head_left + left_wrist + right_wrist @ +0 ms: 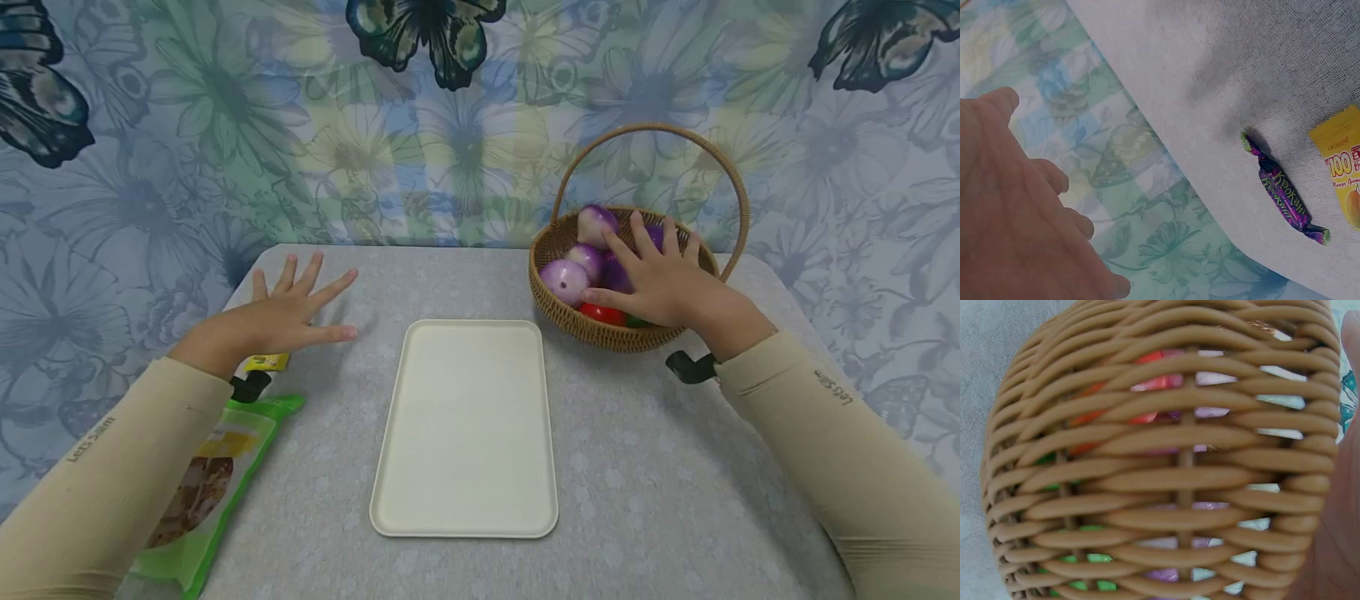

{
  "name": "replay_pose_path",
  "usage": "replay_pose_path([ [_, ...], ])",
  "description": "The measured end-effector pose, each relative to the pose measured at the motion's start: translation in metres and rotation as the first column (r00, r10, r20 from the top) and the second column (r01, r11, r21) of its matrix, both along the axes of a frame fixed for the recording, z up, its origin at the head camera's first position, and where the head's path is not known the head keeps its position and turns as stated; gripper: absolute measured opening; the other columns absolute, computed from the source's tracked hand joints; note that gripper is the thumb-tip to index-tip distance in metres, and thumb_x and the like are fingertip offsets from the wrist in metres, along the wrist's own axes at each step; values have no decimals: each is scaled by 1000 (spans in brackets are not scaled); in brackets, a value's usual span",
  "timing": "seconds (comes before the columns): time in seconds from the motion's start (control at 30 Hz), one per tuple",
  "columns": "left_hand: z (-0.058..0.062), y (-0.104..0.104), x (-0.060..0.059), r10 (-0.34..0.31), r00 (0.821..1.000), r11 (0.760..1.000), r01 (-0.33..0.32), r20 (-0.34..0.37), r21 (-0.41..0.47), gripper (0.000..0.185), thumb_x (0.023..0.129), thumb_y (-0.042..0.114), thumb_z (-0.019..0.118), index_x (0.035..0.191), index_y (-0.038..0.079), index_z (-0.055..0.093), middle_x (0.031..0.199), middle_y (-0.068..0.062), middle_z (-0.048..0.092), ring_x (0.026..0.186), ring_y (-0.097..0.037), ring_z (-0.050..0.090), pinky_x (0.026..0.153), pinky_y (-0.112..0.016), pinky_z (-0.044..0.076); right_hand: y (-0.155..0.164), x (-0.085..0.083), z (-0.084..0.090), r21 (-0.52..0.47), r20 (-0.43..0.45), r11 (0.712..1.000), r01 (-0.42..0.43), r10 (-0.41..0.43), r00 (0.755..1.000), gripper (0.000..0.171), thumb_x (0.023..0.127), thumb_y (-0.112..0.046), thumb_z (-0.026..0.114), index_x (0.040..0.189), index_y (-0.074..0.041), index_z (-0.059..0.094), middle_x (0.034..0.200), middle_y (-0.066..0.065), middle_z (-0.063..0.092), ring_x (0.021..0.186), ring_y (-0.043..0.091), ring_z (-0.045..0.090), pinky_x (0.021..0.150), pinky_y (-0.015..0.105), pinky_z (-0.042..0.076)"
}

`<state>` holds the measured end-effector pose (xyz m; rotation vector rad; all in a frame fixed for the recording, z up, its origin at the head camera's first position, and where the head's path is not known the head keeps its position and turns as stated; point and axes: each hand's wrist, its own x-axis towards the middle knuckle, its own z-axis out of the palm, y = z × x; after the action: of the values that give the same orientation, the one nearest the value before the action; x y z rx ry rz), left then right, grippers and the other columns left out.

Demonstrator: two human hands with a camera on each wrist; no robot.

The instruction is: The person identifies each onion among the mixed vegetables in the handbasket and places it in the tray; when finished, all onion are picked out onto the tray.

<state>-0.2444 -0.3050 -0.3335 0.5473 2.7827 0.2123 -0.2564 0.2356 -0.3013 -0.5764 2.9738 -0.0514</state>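
My left hand (281, 317) hovers over the table's left side with its fingers spread and nothing held. Near it lie a yellow mango gummy packet (1344, 162) and a candy in a dark purple twist wrapper (1285, 197). My right hand (663, 283) is spread over a wicker basket (581, 329); whether it touches the contents I cannot tell. Inside are several round purple-and-white onions (564, 282) and a red, shiny tomato-like thing (602, 314), partly hidden by the hand. The right wrist view is filled by the basket's woven side, with a bit of hand (1342, 506) at the edge.
A cream rectangular tray (465, 433) lies mid-table between the hands. A green food bag (243, 492) lies under the left forearm, partly covered. The basket's tall handle (652, 127) arches up behind the right hand. A floral curtain (465, 158) hangs behind the table.
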Motion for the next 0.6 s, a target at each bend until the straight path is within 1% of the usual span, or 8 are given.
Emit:
replay_pose_path([
  [0.13,0,-1,0,-10,1000,1000,10,-13,8,99,99,73,51,170,32,-3,167,-16,-31,145,-46,-37,97,-77,-32,0,0,1,-10,7,1000,-4,4,1000,109,94,-87,33,170,-21,-7,169,26,-20,144,66,-19,103,85,-17],
  [0.23,2,0,2,-30,999,999,31,-45,24,99,100,72,53,169,34,-7,168,-11,-32,147,-42,-36,100,-75,-32,-1,1,3,-26,15,1000,-8,8,1000,108,95,-86,33,170,-20,-7,169,25,-20,144,67,-18,103,86,-17],
  [0.3,4,1,5,-46,996,998,50,-72,49,100,100,70,55,169,36,-8,168,-9,-31,149,-40,-33,103,-74,-31,-1,2,4,-34,17,999,-4,5,1000,107,95,-86,32,169,-20,-8,169,25,-20,144,66,-19,103,85,-17],
  [0.37,7,4,9,-64,994,993,73,-93,94,101,100,66,59,169,35,-9,169,-8,-29,151,-39,-30,106,-73,-28,-2,2,5,-42,16,999,-2,2,1000,107,96,-86,32,169,-20,-8,170,25,-20,144,66,-19,104,85,-16],
  [0.43,8,8,14,-77,991,982,94,-107,161,102,100,62,63,169,35,-7,171,-7,-25,153,-38,-26,110,-73,-24,-4,3,5,-55,18,998,-2,3,1000,106,96,-85,32,170,-20,-7,170,25,-19,145,65,-18,106,85,-14],
  [0.5,6,14,23,-85,991,964,109,-108,244,103,100,57,67,170,33,-5,172,-7,-20,155,-38,-21,114,-73,-19,-6,3,5,-78,30,997,-4,6,1000,106,96,-85,33,170,-21,-5,171,23,-17,146,63,-18,108,83,-11],
  [0.6,1,27,42,-84,992,933,111,-91,343,106,97,53,73,170,34,-2,174,-4,-13,157,-37,-14,116,-77,-6,-11,3,4,-131,70,991,-11,20,997,105,96,-84,37,171,-22,-5,172,21,-15,149,60,-17,112,83,-2],
])
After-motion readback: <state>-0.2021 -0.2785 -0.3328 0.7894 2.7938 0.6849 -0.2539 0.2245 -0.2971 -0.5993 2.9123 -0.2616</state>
